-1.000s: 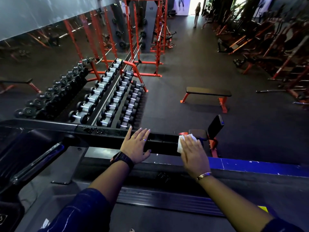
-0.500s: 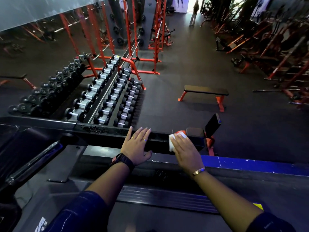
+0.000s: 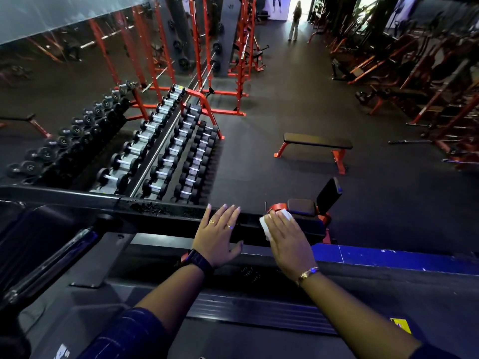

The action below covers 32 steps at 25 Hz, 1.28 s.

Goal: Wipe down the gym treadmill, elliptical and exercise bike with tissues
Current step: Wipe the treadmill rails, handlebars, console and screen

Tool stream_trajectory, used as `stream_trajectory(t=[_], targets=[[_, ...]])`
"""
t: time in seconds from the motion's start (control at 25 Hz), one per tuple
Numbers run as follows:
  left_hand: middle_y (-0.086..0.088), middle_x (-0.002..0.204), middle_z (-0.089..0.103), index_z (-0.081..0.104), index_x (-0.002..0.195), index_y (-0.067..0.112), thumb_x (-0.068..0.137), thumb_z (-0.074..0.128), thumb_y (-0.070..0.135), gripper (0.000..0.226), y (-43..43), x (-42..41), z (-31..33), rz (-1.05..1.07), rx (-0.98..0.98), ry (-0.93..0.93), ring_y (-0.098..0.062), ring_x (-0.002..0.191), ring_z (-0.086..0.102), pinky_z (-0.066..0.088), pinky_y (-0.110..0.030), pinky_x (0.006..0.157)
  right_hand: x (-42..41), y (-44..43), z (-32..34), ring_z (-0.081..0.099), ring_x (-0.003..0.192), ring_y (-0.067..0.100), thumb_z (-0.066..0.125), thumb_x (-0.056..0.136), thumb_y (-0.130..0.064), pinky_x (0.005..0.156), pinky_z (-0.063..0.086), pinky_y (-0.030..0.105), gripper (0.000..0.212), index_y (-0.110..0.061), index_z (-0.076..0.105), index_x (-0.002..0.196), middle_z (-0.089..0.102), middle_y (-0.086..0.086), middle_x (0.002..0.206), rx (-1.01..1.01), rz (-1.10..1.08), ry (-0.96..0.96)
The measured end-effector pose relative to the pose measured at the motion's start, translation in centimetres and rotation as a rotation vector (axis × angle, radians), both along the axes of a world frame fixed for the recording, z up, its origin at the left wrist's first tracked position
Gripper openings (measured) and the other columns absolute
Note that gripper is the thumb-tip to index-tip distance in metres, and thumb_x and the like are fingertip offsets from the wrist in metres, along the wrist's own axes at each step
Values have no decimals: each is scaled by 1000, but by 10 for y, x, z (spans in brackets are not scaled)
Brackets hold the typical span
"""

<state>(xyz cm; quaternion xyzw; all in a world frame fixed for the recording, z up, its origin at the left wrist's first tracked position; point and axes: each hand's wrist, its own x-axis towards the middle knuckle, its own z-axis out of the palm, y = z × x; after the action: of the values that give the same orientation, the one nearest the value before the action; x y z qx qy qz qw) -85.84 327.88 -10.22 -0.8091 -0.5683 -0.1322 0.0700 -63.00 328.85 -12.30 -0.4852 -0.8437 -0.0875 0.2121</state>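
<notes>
Head view: both hands lie at the centre of the frame on the black crossbar [image 3: 160,209] of what looks like the treadmill [image 3: 103,294]. The bar's long axis runs left to right across the picture. The right hand [image 3: 287,244] presses a white tissue [image 3: 265,226] flat onto the bar with straight fingers, close to the bar's right end. The left hand [image 3: 217,237] rests just beside it, fingers straight and slightly spread, holding nothing.

I judge that most of the unwiped bar stretches toward the left of the frame. A sweep that way runs first into the left hand, which would have to lift or slide clear.

Beyond the bar, on the floor below, are a dumbbell rack [image 3: 166,156] at centre left, a flat bench [image 3: 317,143] at centre right and an adjustable bench [image 3: 311,206] just past the tissue. A person [image 3: 295,22] stands far off at the top.
</notes>
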Motion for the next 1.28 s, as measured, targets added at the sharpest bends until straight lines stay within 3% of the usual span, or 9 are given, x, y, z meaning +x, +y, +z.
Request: stream_trajectory(t=[0.08, 0.16, 0.32, 0.48, 0.6, 0.76, 0.88, 1.12, 1.28], targets=[[-3, 140, 55, 51, 140, 9, 75, 51, 55, 80, 1, -2, -3, -12, 27, -12, -24, 132, 50, 23, -52, 113, 25, -9, 1, 35, 140, 25, 19, 103, -30, 117, 19, 42, 51, -9, 44, 143, 42, 8, 149, -1, -26, -5], [-2, 138, 57, 53, 139, 11, 78, 50, 54, 75, 3, -3, -3, -6, 53, -45, -22, 131, 51, 25, -51, 112, 34, -13, 6, 35, 138, 26, 21, 102, -35, 116, 16, 42, 53, -10, 45, 142, 46, 11, 146, -32, -184, 25], [1, 134, 60, 55, 138, 14, 82, 48, 50, 67, 8, -6, -1, -21, 101, -98, -20, 127, 54, 27, -48, 111, -6, 0, 14, 47, 130, 38, 23, 98, -41, 113, 25, 49, 62, 0, 54, 133, 53, 21, 137, -116, -461, 61], [-1, 140, 56, 52, 141, 14, 83, 49, 45, 66, 9, -21, -9, -59, 148, -94, -20, 132, 50, 30, -46, 112, -56, 0, 14, 42, 135, 33, 34, 92, -43, 113, 20, 45, 62, -6, 48, 140, 46, 15, 145, -111, -219, 10], [-2, 142, 54, 51, 142, 12, 85, 49, 44, 65, 6, -26, -11, -48, 149, -108, -21, 134, 47, 30, -47, 113, -37, -17, 7, 29, 143, 25, 39, 92, -40, 117, 19, 43, 62, -12, 37, 148, 33, 8, 154, -51, 0, -74], [-2, 143, 53, 51, 142, 12, 85, 47, 44, 65, 4, -38, -8, -7, 143, -108, -21, 134, 47, 27, -47, 115, 7, -26, -1, 29, 143, 27, 38, 92, -38, 118, 13, 42, 62, -10, 37, 147, 34, 11, 153, -53, -226, 9], [-1, 142, 54, 51, 141, 12, 83, 47, 43, 66, 2, -47, -6, 31, 126, -109, -21, 134, 47, 24, -47, 115, -27, -13, 5, 39, 136, 36, 33, 93, -36, 116, 15, 46, 60, 0, 47, 139, 45, 20, 145, -117, -430, 104], [-4, 139, 57, 51, 139, 8, 79, 47, 39, 67, 2, -53, -6, 50, 90, -121, -24, 131, 51, 25, -48, 114, -127, 11, 27, 54, 123, 30, 32, 86, -32, 110, 37, 43, 58, -5, 57, 131, 58, 15, 134, -169, -86, -26], [-6, 138, 58, 52, 137, 6, 81, 46, 38, 65, 3, -52, -5, 58, 104, -134, -26, 128, 53, 21, -46, 113, -127, 14, 31, 58, 120, 23, 34, 88, -32, 103, 44, 41, 54, -10, 61, 128, 61, 9, 130, -189, -6, -53]])
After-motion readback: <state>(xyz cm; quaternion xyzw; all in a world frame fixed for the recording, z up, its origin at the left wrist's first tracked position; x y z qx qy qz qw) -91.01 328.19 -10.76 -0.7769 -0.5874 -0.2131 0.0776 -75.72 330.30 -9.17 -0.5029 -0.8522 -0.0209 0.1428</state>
